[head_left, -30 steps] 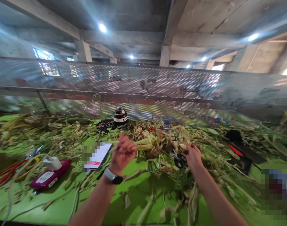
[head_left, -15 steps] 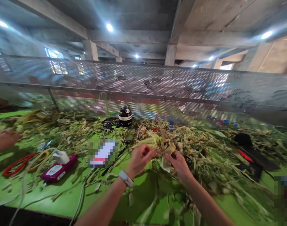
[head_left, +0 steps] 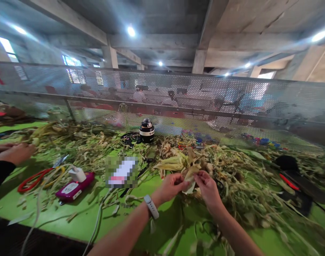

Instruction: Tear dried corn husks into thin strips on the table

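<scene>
Between my two hands is a pale, dry corn husk point(head_left: 191, 174) with a browned upper end. My left hand point(head_left: 173, 186), with a light watch on the wrist, is closed on the husk's left edge. Pinched at its right edge is my right hand point(head_left: 207, 186), thumb against fingers. Just behind them lies a bundle of yellowish husks point(head_left: 174, 161). Shredded dry husk strips point(head_left: 239, 174) are heaped to the right of my hands and spread along the green table point(head_left: 141, 227).
A phone point(head_left: 122, 172) with a cable lies left of my hands. Further left are a purple power strip point(head_left: 74, 188) with a white charger and red-handled scissors point(head_left: 36, 179). A black jar point(head_left: 147, 131) stands before the perforated metal screen point(head_left: 162, 85). Another person's hands point(head_left: 14, 153) are at far left.
My left hand has moved in to the husk and now grips it alongside my right. The whole view has shifted, and the other person's hands show more at the left.
</scene>
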